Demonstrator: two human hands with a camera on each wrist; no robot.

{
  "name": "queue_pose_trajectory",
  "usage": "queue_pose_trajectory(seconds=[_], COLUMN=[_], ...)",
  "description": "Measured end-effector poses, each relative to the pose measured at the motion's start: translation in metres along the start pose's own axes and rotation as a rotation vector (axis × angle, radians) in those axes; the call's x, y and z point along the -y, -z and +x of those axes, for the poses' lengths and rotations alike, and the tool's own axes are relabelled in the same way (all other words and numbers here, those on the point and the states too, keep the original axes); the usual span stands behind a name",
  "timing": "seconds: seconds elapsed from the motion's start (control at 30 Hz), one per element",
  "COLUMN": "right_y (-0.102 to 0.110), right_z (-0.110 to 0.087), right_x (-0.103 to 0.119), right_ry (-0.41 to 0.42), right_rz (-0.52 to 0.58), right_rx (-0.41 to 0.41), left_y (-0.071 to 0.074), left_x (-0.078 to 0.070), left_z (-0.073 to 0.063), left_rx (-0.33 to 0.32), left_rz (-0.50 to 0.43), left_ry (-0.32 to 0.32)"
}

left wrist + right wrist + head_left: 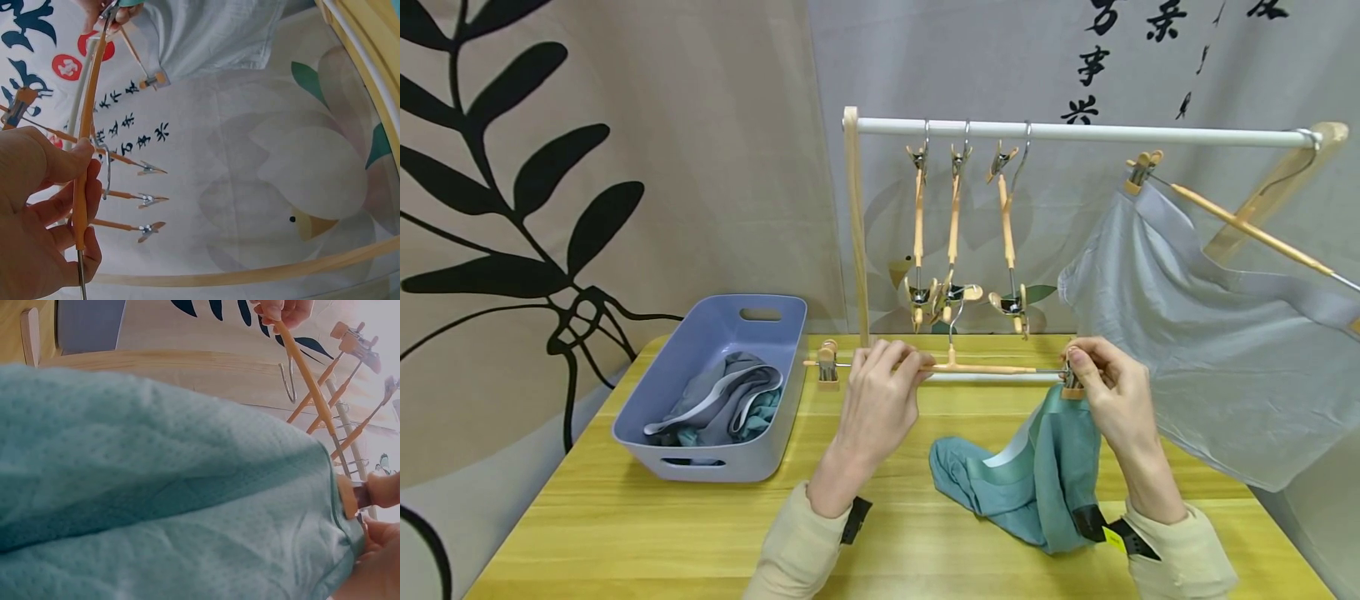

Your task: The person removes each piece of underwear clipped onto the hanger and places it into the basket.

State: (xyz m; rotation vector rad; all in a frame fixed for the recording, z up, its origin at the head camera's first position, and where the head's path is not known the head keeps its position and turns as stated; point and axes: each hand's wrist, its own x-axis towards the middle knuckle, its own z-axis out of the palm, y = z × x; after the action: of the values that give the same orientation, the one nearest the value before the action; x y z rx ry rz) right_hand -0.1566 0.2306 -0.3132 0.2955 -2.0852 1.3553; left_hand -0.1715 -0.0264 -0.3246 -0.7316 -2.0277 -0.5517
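A wooden clip hanger (985, 368) is held level above the table, its metal hook pointing up. My left hand (883, 392) grips the hanger's bar left of the hook; the left wrist view shows thumb and fingers around the wooden bar (87, 112). At the other end my right hand (1112, 387) pinches the clip (1072, 383). Teal underwear (1060, 467) hangs from that clip, its lower part down at the table. In the right wrist view the teal fabric (187, 487) fills much of the frame, its edge in the clip's wooden jaws. The hanger's left clip (827, 367) holds nothing.
A blue-grey basket (647, 417) with grey and teal garments (722, 404) stands at the left. Behind, a rack with a white rail (1075, 133) carries several clip hangers (955, 217). Grey underwear (1210, 333) hangs from one at the right, close to my right hand.
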Motion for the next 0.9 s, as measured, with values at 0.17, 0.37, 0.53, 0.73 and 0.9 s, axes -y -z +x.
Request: queue_pose_trajectory(seconds=[0.17,0.37,0.53,0.73,0.9], right_y=[-0.0008,-0.0018,-0.0018,-0.0001,-0.0062], right_z=[-0.0003,0.0005,0.0007,-0.0011,-0.0034], right_x=[0.0011,0.0022,0.0024,0.0,-0.0004], right_ry=[0.011,0.022,0.019,-0.002,0.146], right_rz=[-0.012,-0.001,-0.006,-0.115,-0.288], right_rx=[-0.016,-0.031,-0.025,0.072,0.01], left_y=[0.001,0.0014,0.0012,0.0002,0.0006], left_x=[-0.0003,-0.0008,-0.001,-0.0003,0.001], left_z=[0.0004,0.001,0.0012,0.0002,-0.0009], left_rx=[0.012,0.019,0.012,0.013,0.021], left_rz=[-0.007,-0.014,-0.013,-0.026,-0.034], left_ry=[0.01,0.02,0.027,0.037,0.051])
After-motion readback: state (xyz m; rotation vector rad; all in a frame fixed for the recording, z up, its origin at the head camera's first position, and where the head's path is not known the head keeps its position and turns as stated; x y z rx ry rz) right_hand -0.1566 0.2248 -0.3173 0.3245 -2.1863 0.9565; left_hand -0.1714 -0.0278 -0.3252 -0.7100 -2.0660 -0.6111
